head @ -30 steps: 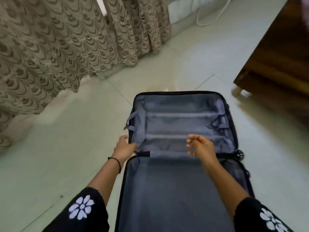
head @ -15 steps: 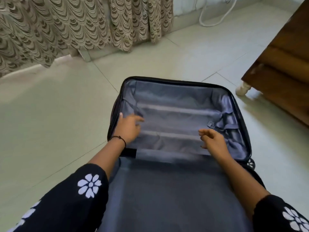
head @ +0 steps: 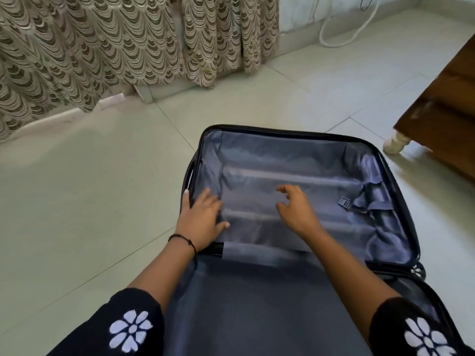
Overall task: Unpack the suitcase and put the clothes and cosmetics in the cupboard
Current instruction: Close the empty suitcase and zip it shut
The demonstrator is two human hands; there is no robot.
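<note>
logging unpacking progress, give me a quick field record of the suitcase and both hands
suitcase: lying open on the floor, grey lining bare, no clothes or cosmetics visible
left hand: fingers spread, resting on the lining near the left rim
right hand: above the far half's middle, fingers loosely curled, holding nothing
strap buckle: loose at the far half's right side
surroundings: patterned curtain behind, wooden furniture at right

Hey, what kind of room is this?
Probably a bedroom or similar room at home: patterned curtains hang to a tiled floor, an open suitcase lies on it, and wooden furniture stands at the right.
</note>
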